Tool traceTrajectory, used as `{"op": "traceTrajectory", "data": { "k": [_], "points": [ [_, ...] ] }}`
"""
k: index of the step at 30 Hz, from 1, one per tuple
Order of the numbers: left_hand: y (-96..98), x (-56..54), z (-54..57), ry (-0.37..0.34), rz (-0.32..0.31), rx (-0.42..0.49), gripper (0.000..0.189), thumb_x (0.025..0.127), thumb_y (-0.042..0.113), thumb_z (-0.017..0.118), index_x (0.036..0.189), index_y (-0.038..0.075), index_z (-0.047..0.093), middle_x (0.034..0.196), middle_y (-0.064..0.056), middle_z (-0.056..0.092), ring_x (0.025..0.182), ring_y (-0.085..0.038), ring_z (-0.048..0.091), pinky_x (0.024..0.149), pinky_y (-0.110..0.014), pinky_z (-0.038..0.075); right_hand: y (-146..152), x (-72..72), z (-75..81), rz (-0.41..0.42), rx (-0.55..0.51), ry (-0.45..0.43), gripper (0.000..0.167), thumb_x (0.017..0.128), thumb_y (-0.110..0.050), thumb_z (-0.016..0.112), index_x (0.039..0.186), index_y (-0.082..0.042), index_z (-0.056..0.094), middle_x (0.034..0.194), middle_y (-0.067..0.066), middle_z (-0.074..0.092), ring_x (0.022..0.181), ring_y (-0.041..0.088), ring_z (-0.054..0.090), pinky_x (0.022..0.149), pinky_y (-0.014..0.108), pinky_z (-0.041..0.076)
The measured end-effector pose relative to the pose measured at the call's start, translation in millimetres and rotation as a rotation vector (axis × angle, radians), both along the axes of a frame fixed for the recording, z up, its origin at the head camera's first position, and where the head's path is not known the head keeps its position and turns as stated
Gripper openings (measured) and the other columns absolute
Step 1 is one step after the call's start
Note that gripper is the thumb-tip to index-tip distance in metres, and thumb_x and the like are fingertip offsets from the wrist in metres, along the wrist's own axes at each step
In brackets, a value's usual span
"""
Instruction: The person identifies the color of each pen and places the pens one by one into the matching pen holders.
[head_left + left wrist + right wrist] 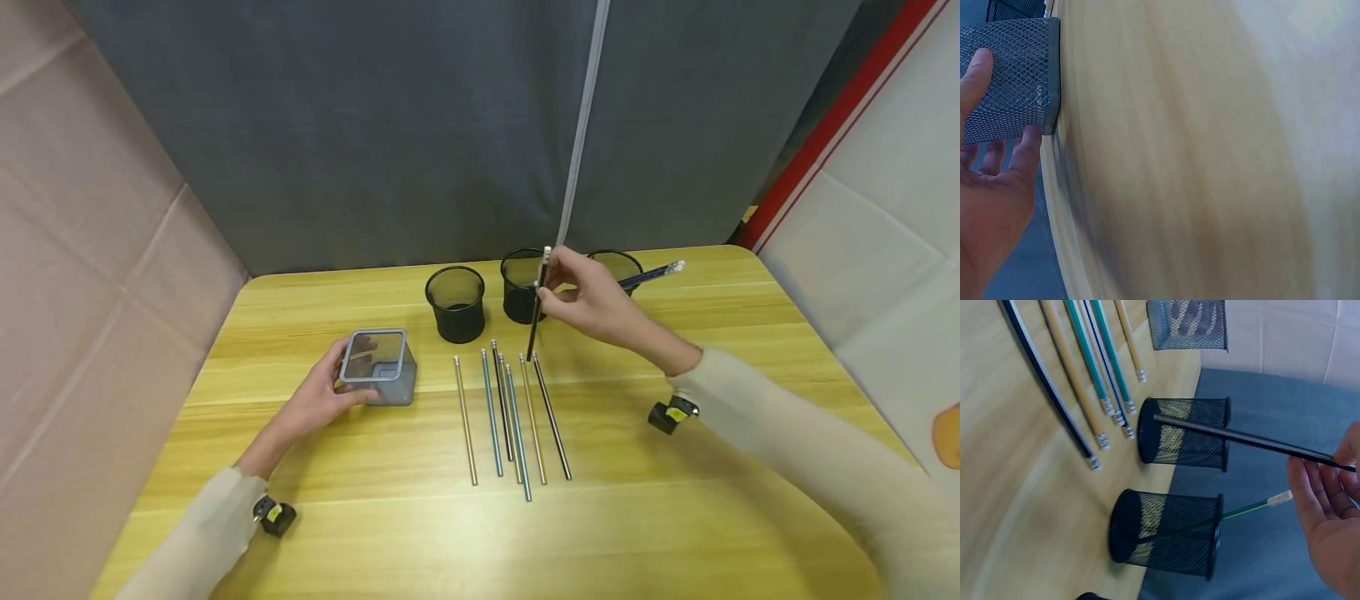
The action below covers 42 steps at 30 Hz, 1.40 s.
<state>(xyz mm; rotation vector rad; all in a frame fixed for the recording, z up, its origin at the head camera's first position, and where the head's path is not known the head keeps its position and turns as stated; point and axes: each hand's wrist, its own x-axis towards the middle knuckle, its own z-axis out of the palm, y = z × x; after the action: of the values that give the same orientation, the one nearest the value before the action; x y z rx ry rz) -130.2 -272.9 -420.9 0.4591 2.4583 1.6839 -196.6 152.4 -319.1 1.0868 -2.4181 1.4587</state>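
Pinching a black pencil [533,329] near its eraser end, the right hand [588,296] is raised above the bench [375,500], its forearm entering from the lower right and the wrist turned inward. Thumb and fingertips are closed together on the shaft. The pencil stands nearly upright in the head view, in front of the middle black mesh cup [519,307]; its white eraser is uppermost, and its long axis slopes slightly, the lower end directed down and a little leftward, near the eraser ends of the loose pencils [491,412]. Whether that lower end touches anything cannot be told. The left hand [330,396] is clasped about the side of a grey mesh cup [407,381], thumb along the near face and fingers round the left side, the forearm rising from the lower left; the cup's mouth faces up. Seven loose pencils, gold, blue and dark, lie between the hands, roughly parallel, erasers toward the cups. The left black cup [459,323] stands near the grey one; the right black cup [617,263], partly hidden by the right hand, bears dark pencils [652,273] leaning out rightward, erasers outermost.
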Motion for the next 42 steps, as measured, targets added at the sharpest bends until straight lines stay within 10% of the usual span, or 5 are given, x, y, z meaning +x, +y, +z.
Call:
{"op": "traceTrajectory", "data": {
  "k": [42],
  "points": [
    [0.5,0.7,-1.0,0.000,-0.002,-0.005,0.085,0.084,-0.004,0.082,0.153,0.005,0.033,0.149,-0.022,0.042,0.138,-0.041,0.039,0.097,-0.029,0.049,-64,-14.9,21.2,0.095,-0.146,0.501,0.020,0.089,0.014,0.064,0.103,0.005,0.053,0.096,0.015,0.058,0.086,0.022,0.065,0.074,0.031,0.060]
  ]
}}
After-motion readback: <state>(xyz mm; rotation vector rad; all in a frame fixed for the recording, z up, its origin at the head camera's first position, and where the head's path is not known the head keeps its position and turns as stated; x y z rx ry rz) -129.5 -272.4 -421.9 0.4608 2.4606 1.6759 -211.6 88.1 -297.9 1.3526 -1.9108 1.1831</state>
